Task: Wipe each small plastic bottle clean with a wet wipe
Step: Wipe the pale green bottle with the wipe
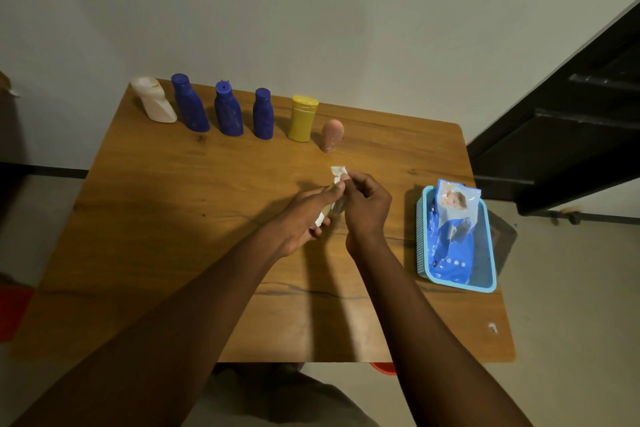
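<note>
Across the middle of the view, a wooden counter (173, 253) stands against a pale wall and carries every item. The left hand (301, 222) and the right hand (367, 208) meet above its centre, forearms reaching in from the near edge. At the right edge sits a light-blue basket (420, 239), holding a blue wet-wipe pack (450, 246) that leans upright inside it. Along the far edge stands a row of six bottles, each apart from the next; from left to right, a white bottle (156, 102), a tall blue bottle (189, 106), a second blue bottle (228, 111), a shorter blue bottle (263, 116), a yellow bottle (303, 120) and a small peach bottle (331, 135) with its narrow end down. The left hand, fingers curled, grips a small pale bottle (323, 215), mostly hidden between the palms, well in front of the row. The right hand, fingers bent, pinches a white wipe (338, 173) at the pale bottle's upper end; a crumpled corner of the wipe projects above the fingertips.
</note>
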A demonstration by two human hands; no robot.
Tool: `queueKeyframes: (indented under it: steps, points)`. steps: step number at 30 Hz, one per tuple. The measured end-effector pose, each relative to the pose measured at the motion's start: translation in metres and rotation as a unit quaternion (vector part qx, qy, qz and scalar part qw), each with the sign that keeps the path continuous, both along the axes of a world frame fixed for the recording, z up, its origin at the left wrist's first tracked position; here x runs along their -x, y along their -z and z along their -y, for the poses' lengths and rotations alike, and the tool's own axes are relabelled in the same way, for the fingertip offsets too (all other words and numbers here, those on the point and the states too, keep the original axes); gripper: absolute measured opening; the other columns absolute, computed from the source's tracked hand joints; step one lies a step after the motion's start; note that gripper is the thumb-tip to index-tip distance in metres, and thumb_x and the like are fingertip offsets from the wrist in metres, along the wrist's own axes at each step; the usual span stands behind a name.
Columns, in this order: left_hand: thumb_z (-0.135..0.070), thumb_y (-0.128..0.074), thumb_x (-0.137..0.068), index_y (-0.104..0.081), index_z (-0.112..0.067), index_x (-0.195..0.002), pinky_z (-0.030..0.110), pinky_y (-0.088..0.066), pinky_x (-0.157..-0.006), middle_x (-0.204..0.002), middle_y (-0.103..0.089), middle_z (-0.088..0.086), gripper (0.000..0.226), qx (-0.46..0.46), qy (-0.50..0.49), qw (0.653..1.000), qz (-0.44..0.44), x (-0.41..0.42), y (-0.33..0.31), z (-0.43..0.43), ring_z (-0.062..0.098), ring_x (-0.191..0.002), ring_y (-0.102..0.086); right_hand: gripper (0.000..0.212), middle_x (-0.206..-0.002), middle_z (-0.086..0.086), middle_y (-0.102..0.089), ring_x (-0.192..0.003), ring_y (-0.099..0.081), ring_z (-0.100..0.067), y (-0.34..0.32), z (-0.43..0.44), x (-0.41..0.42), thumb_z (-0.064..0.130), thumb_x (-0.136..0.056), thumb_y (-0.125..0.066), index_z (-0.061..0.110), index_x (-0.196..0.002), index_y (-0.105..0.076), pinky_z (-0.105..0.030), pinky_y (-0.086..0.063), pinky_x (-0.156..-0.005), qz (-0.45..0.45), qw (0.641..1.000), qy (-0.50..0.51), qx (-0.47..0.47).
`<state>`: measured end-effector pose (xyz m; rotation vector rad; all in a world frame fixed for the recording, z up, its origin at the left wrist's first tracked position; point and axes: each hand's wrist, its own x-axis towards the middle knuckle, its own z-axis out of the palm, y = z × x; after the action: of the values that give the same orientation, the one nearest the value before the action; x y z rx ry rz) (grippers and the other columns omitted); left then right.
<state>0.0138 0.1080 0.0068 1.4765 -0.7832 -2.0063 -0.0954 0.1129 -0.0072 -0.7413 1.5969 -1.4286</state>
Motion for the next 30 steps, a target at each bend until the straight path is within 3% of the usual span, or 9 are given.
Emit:
queueKeyframes:
  steps: [3,6,11,17,21,24,28,30]
  points:
    - [-0.053,-0.06,-0.096,-0.071,-0.025,-0.11,0.024,-0.031,-0.053,-0.081,-0.061,-0.003,0.034,-0.031,-0.034,0.998,-0.049,0.001,-0.001,0.004,0.008,-0.06,-0.048,0.017,-0.098,0.0,-0.077,-0.092,-0.071,-0.01,0.006,-0.006,-0.001,0.005,-0.094,-0.066,0.012,-0.104,-0.078,-0.026,-0.057,-0.078,-0.104,0.994,-0.027,0.021]
    - [-0.051,-0.057,-0.097,-0.068,-0.023,-0.094,0.024,-0.028,-0.052,-0.074,-0.061,-0.004,0.031,-0.06,-0.039,0.994,-0.077,-0.001,-0.002,0.007,0.008,-0.057,-0.049,0.023,-0.099,0.006,-0.071,-0.093,-0.066,-0.001,0.011,-0.019,-0.001,-0.001,-0.093,-0.064,0.014,-0.105,-0.077,-0.02,-0.053,-0.077,-0.204,0.976,-0.066,0.047]
    - [-0.049,-0.064,-0.092,-0.07,-0.019,-0.107,0.023,-0.026,-0.045,-0.087,-0.063,0.001,0.034,-0.071,-0.037,0.994,-0.077,-0.009,0.0,0.005,0.011,-0.058,-0.052,0.033,-0.1,-0.001,-0.072,-0.09,-0.064,-0.003,0.018,-0.01,0.02,-0.007,-0.085,-0.062,0.013,-0.106,-0.078,-0.029,-0.053,-0.083,-0.294,0.953,-0.067,0.04]
    - [-0.051,-0.06,-0.093,-0.069,-0.014,-0.117,0.021,-0.029,-0.042,-0.089,-0.064,0.004,0.045,-0.068,-0.042,0.992,-0.097,-0.003,-0.004,0.009,0.012,-0.057,-0.053,0.031,-0.1,0.004,-0.068,-0.09,-0.059,0.011,0.013,-0.007,0.021,-0.002,-0.091,-0.06,0.014,-0.112,-0.077,-0.008,-0.044,-0.079,-0.3,0.948,-0.103,0.035]
    - [-0.05,-0.056,-0.095,-0.069,-0.013,-0.11,0.022,-0.028,-0.044,-0.084,-0.067,0.003,0.042,-0.077,-0.052,0.99,-0.109,-0.007,0.001,0.01,0.013,-0.057,-0.052,0.027,-0.103,0.006,-0.071,-0.094,-0.065,-0.002,0.022,-0.019,0.016,0.005,-0.093,-0.064,0.017,-0.113,-0.077,-0.019,-0.051,-0.082,-0.286,0.951,-0.117,0.013]
    - [-0.05,-0.059,-0.094,-0.068,-0.014,-0.111,0.021,-0.028,-0.044,-0.085,-0.066,0.004,0.041,-0.084,-0.054,0.989,-0.105,-0.01,0.001,0.008,0.013,-0.056,-0.051,0.023,-0.098,0.004,-0.071,-0.086,-0.063,0.001,0.019,-0.015,0.018,0.003,-0.09,-0.066,0.015,-0.106,-0.077,-0.014,-0.048,-0.078,-0.296,0.95,-0.096,0.021]
    - [-0.055,-0.06,-0.092,-0.07,-0.016,-0.117,0.021,-0.027,-0.042,-0.089,-0.067,0.001,0.047,-0.076,-0.057,0.992,-0.081,-0.01,-0.005,0.01,0.011,-0.054,-0.049,0.02,-0.098,-0.001,-0.074,-0.089,-0.068,-0.012,0.017,0.002,0.031,0.011,-0.09,-0.064,0.014,-0.105,-0.077,-0.036,-0.056,-0.084,-0.275,0.961,-0.04,-0.003]
    - [-0.058,-0.058,-0.093,-0.069,-0.016,-0.117,0.02,-0.028,-0.041,-0.084,-0.067,-0.002,0.05,-0.075,-0.06,0.992,-0.077,-0.01,-0.006,0.011,0.011,-0.053,-0.048,0.021,-0.098,0.002,-0.075,-0.092,-0.069,-0.013,0.011,0.008,0.036,0.016,-0.09,-0.061,0.017,-0.104,-0.077,-0.04,-0.058,-0.084,-0.243,0.97,-0.028,-0.005]
